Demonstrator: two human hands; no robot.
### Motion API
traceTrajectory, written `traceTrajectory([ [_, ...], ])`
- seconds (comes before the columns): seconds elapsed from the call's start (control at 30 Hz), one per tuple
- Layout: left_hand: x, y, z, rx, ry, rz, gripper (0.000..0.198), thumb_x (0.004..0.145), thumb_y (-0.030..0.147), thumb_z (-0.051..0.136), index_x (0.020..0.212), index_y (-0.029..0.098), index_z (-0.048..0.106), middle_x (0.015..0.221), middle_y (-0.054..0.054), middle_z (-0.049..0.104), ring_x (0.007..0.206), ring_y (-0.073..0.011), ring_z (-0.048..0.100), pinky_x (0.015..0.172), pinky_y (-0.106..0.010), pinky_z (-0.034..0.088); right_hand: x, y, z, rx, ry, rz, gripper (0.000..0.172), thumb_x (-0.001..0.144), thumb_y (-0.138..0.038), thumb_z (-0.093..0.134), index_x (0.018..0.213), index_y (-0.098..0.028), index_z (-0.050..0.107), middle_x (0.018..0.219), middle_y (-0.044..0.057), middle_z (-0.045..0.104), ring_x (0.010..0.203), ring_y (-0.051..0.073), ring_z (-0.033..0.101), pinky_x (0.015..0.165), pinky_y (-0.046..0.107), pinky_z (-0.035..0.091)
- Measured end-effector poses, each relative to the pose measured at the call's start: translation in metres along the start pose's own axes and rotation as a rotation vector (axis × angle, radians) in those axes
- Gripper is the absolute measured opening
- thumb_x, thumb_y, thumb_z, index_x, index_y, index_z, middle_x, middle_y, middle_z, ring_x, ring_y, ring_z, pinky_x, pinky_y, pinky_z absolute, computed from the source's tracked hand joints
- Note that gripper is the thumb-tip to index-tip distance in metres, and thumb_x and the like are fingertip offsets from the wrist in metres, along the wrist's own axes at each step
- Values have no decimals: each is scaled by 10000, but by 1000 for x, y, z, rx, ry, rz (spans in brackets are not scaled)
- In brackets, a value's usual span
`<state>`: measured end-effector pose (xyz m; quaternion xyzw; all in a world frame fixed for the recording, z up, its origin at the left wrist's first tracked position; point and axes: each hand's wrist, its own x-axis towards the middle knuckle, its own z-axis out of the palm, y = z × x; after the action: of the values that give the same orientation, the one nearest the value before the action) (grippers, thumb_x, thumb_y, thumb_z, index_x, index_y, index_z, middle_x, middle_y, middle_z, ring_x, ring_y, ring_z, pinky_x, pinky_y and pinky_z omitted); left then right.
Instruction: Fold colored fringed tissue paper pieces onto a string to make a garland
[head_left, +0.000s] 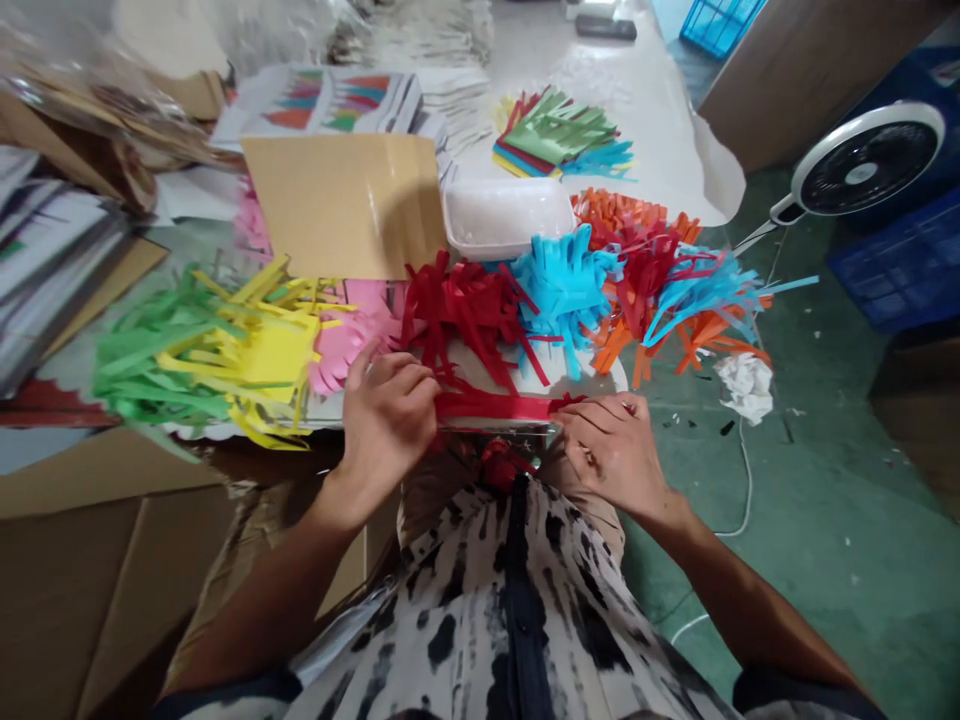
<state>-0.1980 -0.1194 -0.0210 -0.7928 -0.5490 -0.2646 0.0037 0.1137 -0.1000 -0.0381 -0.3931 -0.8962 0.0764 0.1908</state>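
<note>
A red strip of fringed paper [495, 405] is stretched level at the table's front edge. My left hand [391, 410] is closed on its left end, and my right hand [611, 445] pinches its right end. Just beyond the strip lies a bunch of red fringed paper [472, 305], with a blue fringed bunch [566, 285] to its right. Pink fringed paper [352, 340] sits behind my left hand. Further left are yellow fringed paper [277, 350] and green fringed paper [165, 350]. More red [637, 270] and orange fringes [615, 345] spread beyond my right hand.
A white plastic tray [510, 218] stands beside a brown cardboard piece [345, 205]. Behind are a stack of multicoloured fringed paper [559, 130] and printed sheets [322, 100]. A fan [866, 165] stands at right, near blue crates [900, 260]. Crumpled paper [745, 387] lies right of the fringes.
</note>
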Motion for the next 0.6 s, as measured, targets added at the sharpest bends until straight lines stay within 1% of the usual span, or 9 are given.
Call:
traceTrajectory([
  [0.07,6,17,3,19,20,101,198,943,126,583,943,258,731,1005,-19,780,1050,-243,658,1038,-503,503,5,1,-2,-31,-23,-12,239,992,-202,590,1183,-241,730,1168,32,797,1038,218,669,967,445,330],
  [0.13,13,38,14,-25,-55,259,173,968,143,594,1000,236,736,1065,-35,780,1065,-225,662,963,-407,545,10,2,-4,-66,-39,-40,210,1017,-231,591,1172,-237,732,1143,34,796,1001,217,661,958,445,324],
  [0.17,17,47,21,-36,-104,308,157,985,153,590,1015,212,733,1061,-49,775,1035,-218,665,940,-383,553,12,2,-4,-86,-44,-57,195,1029,-241,589,1156,-235,736,1126,33,798,975,213,657,953,443,323],
  [0.23,22,57,36,-31,-184,338,148,1013,169,572,1008,172,721,1009,-72,759,944,-214,661,886,-369,561,15,3,-5,-134,-46,-92,187,1044,-232,578,1139,-231,739,1095,31,800,932,203,647,941,433,321],
  [0.33,26,57,49,-12,-238,325,151,1029,171,554,999,159,702,986,-85,737,897,-218,647,838,-372,558,15,6,-3,-199,-48,-129,208,1050,-176,545,1130,-219,733,1056,38,796,909,200,629,924,419,318],
  [0.47,23,50,52,-8,-196,322,112,1023,179,585,1033,155,693,1015,-81,732,901,-219,627,841,-357,550,18,7,-1,-208,-55,-65,223,1073,-212,500,987,-178,703,940,62,759,870,216,598,899,416,319],
  [0.5,23,49,52,-14,-182,313,103,1020,183,596,1035,151,693,1015,-79,730,904,-219,623,839,-350,548,19,6,-1,-192,-62,-44,229,1078,-227,489,985,-176,692,946,69,753,882,221,598,893,415,319],
  [0.6,23,50,53,-38,-161,275,90,1011,168,608,1008,141,694,992,-80,722,912,-220,615,825,-339,539,23,1,-2,-136,-83,-20,219,1079,-315,507,1066,-181,679,1019,85,746,965,243,602,899,419,317],
])
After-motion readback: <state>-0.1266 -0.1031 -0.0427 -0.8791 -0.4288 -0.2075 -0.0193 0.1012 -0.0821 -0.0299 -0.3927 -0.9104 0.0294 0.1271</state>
